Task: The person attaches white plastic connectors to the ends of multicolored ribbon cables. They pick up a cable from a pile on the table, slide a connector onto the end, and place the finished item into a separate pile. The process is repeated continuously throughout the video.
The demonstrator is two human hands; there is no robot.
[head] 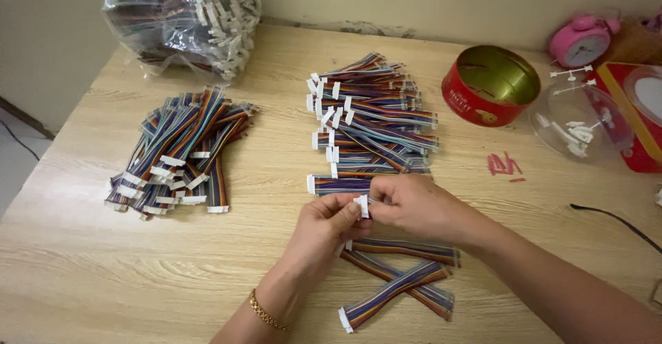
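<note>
My left hand (324, 228) and my right hand (412, 206) meet over the middle of the wooden table (83, 268). Between their fingertips they pinch a small white connector (363, 206) on the end of a multicoloured ribbon cable. The rest of that cable is hidden under my hands. Just below my hands lie three loose ribbon cables (400, 282), crossed over each other. Right behind my hands is a large pile of ribbon cables (369, 120) with white connectors. A second pile (181, 154) lies to the left.
A clear plastic bag of more cables (183, 20) stands at the back left. A round red tin (491, 85), open, a clear plastic lid with white parts (580, 123), a pink alarm clock (583, 40) and a red box (641, 113) sit at the back right. A black cord (617, 220) lies right.
</note>
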